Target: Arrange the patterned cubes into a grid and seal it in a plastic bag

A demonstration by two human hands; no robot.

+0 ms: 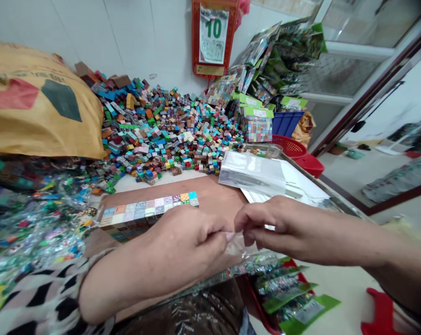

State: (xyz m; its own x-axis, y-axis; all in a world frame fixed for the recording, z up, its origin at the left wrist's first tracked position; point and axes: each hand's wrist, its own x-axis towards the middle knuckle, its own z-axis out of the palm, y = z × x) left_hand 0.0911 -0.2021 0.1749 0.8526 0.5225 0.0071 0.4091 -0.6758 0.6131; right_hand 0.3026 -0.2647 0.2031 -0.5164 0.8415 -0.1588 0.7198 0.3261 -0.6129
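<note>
My left hand [189, 232] and my right hand [271, 225] meet over the front of the table. Thumb and fingers of each are pinched on the edge of a clear plastic bag [237, 248], which hangs below the fingertips and is hard to make out. Just beyond my left wrist lies a long row of small patterned cubes [144, 209], packed side by side into a block. Part of that block is hidden behind my left hand. A stack of clear plastic sleeves [254, 171] rests on the table beyond my right hand.
A large heap of loose coloured cubes [168, 130] fills the back. At left are a yellow sack [39, 107] and small filled clear bags [39, 237]. Green-topped packets [283, 284] fill a red basket below the table edge; more packets [259, 125] are piled back right.
</note>
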